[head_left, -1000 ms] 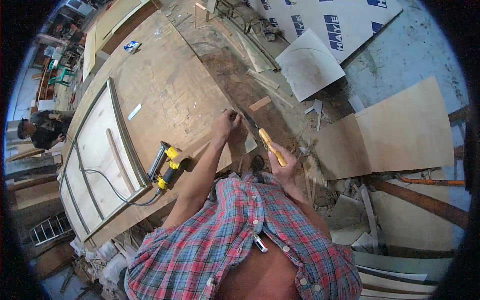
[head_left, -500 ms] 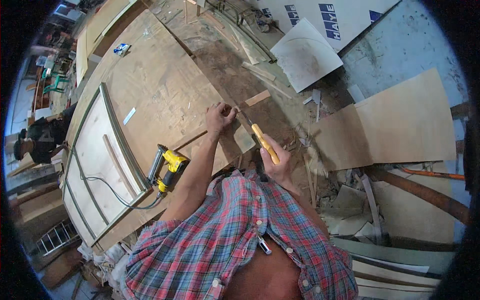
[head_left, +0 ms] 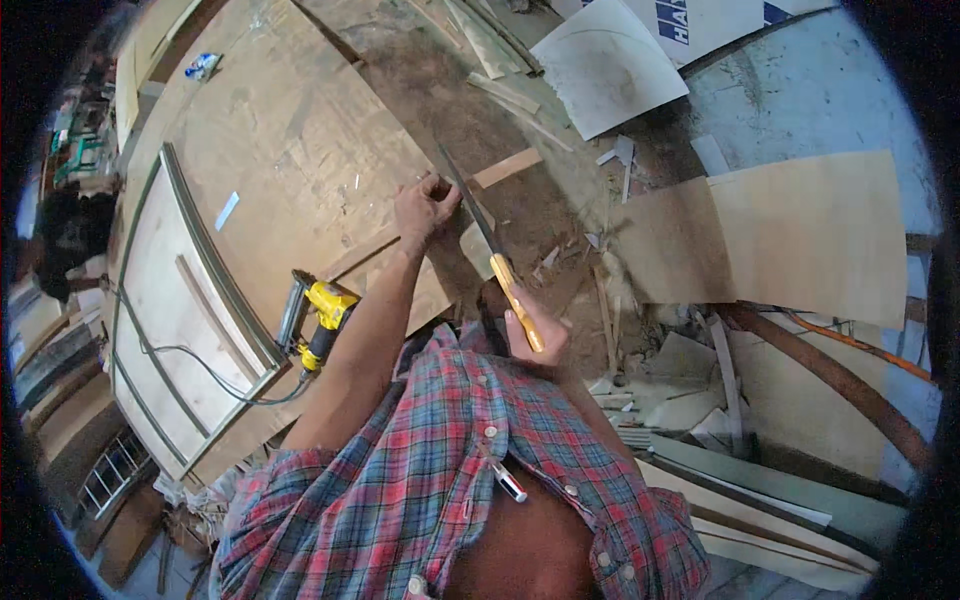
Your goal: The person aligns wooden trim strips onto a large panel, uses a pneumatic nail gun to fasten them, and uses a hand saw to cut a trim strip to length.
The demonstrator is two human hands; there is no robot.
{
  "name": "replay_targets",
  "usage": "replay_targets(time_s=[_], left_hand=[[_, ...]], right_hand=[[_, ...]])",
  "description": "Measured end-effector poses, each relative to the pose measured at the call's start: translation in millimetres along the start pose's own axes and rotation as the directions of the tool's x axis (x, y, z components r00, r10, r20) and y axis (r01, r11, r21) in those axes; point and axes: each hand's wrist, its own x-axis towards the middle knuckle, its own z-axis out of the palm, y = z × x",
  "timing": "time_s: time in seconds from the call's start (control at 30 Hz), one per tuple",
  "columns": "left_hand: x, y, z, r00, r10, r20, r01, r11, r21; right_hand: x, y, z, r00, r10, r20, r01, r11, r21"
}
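Beside the wooden panel point(head_left: 290, 130), right hand point(head_left: 552, 334), grip around yellow-handled saw point(head_left: 498, 265); left hand point(head_left: 421, 210), grip unclear

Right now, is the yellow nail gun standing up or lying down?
Lying down: the yellow nail gun shows its whole side, handle and body stretched out flat.

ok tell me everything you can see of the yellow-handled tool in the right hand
The yellow-handled tool has a rounded handle, its material unclear, and a long, narrow, dark blade that seems to taper toward its far tip. The right hand grips the handle near its butt end. The tool slants forward and to the left, its blade by the table's right edge. The left hand is close beside the blade; contact and any teeth can't be made out.
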Motion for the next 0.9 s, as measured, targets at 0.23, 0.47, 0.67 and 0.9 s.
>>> replay_targets(time_s=[0.23,0.47,0.67,0.9], left_hand=[[-4,2,-8,0.997,0.077,0.008,-0.077,0.997,0.031],[-1,-5,-5,0.992,0.081,0.097,-0.083,0.996,0.017],[-1,-2,-8,0.992,0.110,0.055,-0.112,0.993,0.042],[1,-2,-9,0.993,0.100,0.064,-0.101,0.995,0.009]], right_hand=[[10,-27,-5,0.994,0.102,0.051,-0.102,0.995,0.004],[47,-22,15,0.993,0.105,-0.049,-0.102,0.993,0.056],[39,-38,8,0.979,0.205,0.005,-0.205,0.977,0.059],[70,-29,32,0.975,0.220,0.023,-0.221,0.974,0.059]])
